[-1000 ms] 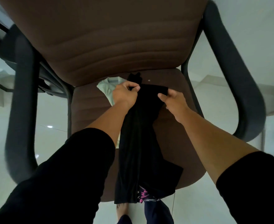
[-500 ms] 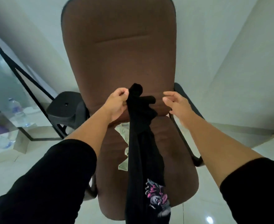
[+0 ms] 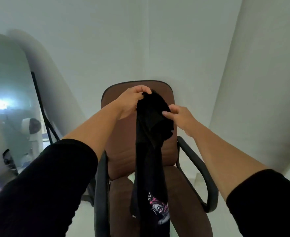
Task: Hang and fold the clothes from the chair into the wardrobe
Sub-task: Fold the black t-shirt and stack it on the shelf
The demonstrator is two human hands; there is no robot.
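fingers (image 3: 141, 93) pinching limp black shirt (image 3: 149, 151), brown chair (image 3: 168, 147)

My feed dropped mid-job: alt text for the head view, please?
Both hands hold up a black garment with a pink print: left hand grips its top, right hand pinches it beside. It hangs before a brown office chair.

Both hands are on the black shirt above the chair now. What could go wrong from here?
1. The black printed shirt hangs bunched in a long rope; the left hand grips its top and the right hand only pinches an edge, so that pinch may slip.
2. Its lower end drops out of view past the brown padded office chair seat, so it could drag or snag on the dark armrest.
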